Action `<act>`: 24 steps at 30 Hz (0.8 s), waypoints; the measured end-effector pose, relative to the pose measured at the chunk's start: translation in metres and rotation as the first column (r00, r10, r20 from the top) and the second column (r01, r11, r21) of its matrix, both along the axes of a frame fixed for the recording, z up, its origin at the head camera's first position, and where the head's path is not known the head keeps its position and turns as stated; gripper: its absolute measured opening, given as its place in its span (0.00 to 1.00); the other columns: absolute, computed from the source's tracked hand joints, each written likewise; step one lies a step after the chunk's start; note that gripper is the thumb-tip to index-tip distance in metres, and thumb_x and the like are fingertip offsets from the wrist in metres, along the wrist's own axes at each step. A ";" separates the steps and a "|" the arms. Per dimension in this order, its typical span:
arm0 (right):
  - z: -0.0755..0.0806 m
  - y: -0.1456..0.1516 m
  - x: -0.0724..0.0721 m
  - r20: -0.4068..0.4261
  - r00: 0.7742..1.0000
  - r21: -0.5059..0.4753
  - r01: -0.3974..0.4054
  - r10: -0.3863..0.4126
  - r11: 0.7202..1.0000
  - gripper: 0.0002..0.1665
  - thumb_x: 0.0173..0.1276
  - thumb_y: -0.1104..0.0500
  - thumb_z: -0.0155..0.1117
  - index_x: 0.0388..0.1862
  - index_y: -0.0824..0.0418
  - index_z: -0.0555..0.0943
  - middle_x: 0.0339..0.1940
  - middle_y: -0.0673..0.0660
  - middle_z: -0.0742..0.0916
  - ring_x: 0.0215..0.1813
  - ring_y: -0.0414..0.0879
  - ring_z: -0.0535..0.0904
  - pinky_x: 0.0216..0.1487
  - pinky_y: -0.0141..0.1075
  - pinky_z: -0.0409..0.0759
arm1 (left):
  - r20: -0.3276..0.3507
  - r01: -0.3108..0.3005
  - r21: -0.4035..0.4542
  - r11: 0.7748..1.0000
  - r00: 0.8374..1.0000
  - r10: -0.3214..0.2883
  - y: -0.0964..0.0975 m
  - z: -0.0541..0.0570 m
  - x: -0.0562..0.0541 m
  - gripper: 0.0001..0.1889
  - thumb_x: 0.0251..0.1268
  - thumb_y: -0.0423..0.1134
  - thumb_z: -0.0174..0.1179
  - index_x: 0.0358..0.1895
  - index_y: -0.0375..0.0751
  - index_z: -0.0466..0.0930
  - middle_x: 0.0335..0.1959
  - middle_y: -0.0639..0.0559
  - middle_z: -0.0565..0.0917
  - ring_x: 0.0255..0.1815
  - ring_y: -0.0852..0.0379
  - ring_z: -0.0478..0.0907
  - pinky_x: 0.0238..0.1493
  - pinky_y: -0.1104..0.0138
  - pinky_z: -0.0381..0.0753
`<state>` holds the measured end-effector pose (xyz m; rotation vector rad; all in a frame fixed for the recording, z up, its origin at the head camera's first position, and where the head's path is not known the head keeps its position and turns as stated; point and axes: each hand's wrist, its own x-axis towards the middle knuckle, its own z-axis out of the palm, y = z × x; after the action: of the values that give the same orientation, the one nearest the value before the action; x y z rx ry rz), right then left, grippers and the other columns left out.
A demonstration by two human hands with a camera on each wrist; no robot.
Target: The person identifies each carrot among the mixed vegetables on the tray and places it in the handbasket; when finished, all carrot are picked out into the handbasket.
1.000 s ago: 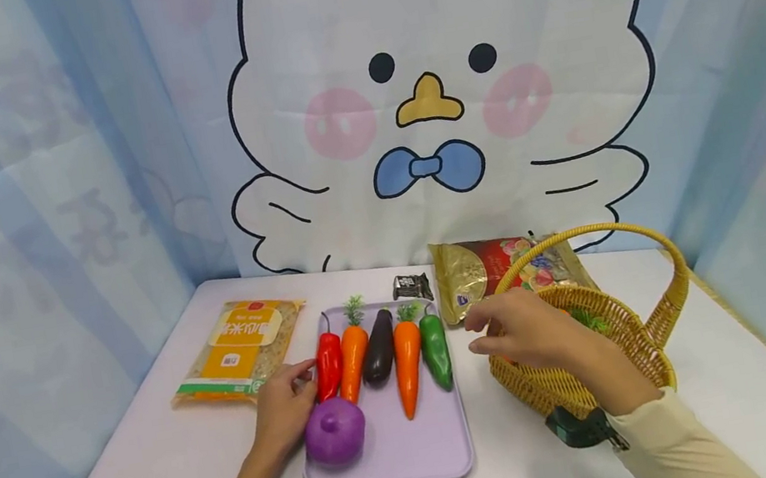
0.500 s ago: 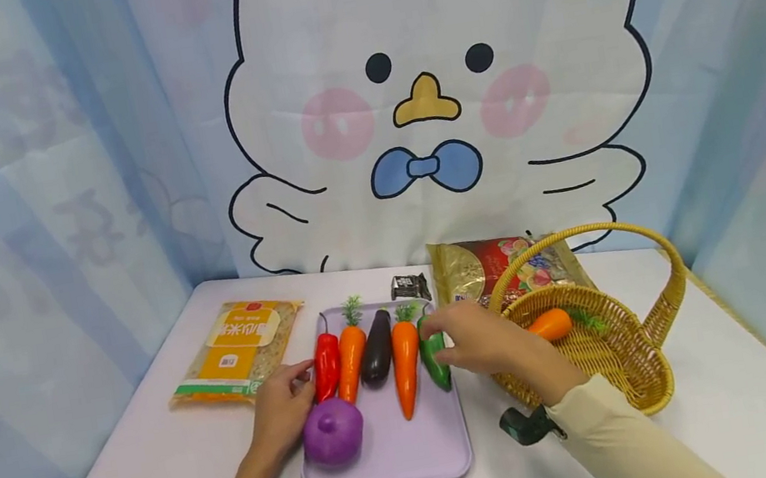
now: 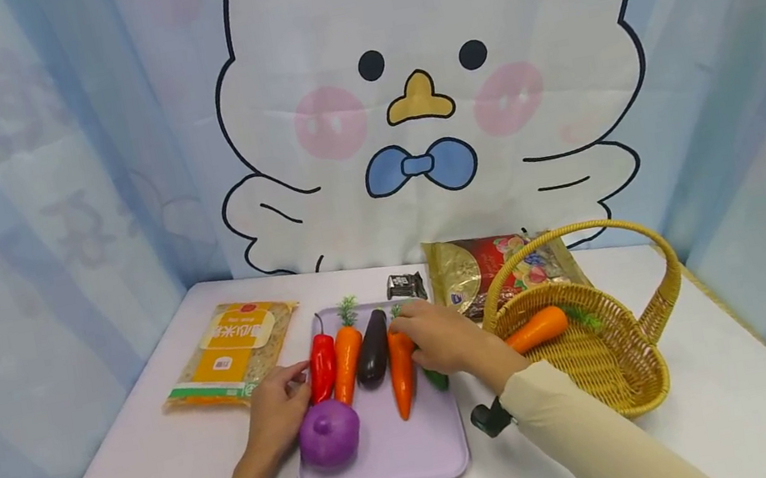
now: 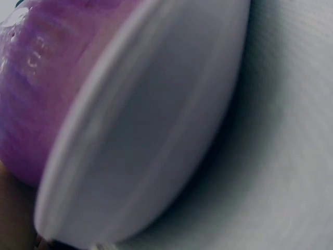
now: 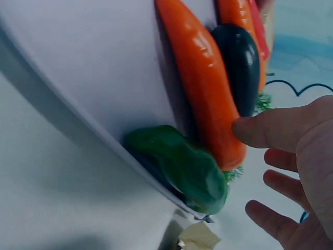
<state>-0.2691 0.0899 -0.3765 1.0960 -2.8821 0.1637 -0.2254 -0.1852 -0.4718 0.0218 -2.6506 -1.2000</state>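
On the lilac tray lie a red chili pepper, two carrots, an eggplant, a green pepper and a purple onion. My left hand rests at the tray's left edge, fingertips beside the red chili pepper. Over the tray's right side, my right hand reaches the top of the right-hand carrot and partly hides the green pepper. In the right wrist view, the thumb overlaps that carrot while the other fingers are spread apart beyond it.
To the right stands a wicker basket with a tall handle and another carrot inside. A gold and red bag lies behind it. A small black packet sits behind the tray, and a yellow grain bag lies left.
My right hand has moved left from over the basket, past the green pepper, to the right-hand carrot. The carrot in the basket has come into view. My left hand has stayed at the tray's edge.
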 end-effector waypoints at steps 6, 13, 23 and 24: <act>-0.009 -0.004 -0.007 -0.042 0.999 0.120 0.033 -0.028 0.992 0.26 0.62 0.63 0.71 0.60 0.54 0.83 0.55 0.52 0.84 0.62 0.51 0.76 0.61 0.46 0.78 | -0.001 0.009 0.002 1.000 1.000 -0.009 0.001 0.001 0.000 0.21 0.64 0.32 0.59 0.62 0.36 0.82 0.41 0.46 0.82 0.33 0.53 0.71 0.34 0.67 0.72; -0.015 -0.014 -0.011 -0.041 0.999 0.183 0.018 -0.010 0.983 0.25 0.62 0.63 0.71 0.59 0.51 0.83 0.51 0.51 0.83 0.55 0.50 0.77 0.58 0.45 0.79 | 0.007 0.005 -0.009 1.000 1.000 -0.005 -0.001 -0.001 0.001 0.22 0.64 0.32 0.59 0.62 0.36 0.81 0.41 0.46 0.82 0.33 0.53 0.70 0.33 0.67 0.70; -0.016 -0.024 -0.015 -0.006 1.000 0.225 0.027 -0.027 0.974 0.25 0.61 0.62 0.72 0.58 0.49 0.84 0.52 0.51 0.83 0.54 0.50 0.79 0.52 0.45 0.81 | 0.020 0.005 -0.004 1.000 1.000 -0.005 0.000 0.001 0.001 0.22 0.65 0.32 0.59 0.62 0.35 0.81 0.42 0.45 0.82 0.30 0.54 0.69 0.29 0.69 0.69; -0.017 -0.024 -0.016 -0.004 1.000 0.224 0.028 -0.028 0.974 0.25 0.61 0.62 0.72 0.58 0.49 0.84 0.52 0.51 0.83 0.53 0.50 0.79 0.53 0.45 0.80 | 0.022 0.005 -0.005 1.000 1.000 -0.005 0.000 0.001 0.002 0.22 0.65 0.32 0.59 0.62 0.35 0.81 0.42 0.45 0.82 0.30 0.54 0.69 0.29 0.69 0.69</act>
<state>-0.2850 0.0659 -0.3935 1.0846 -2.9697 -0.1675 -0.2239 -0.1853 -0.4712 0.0270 -2.6740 -1.2011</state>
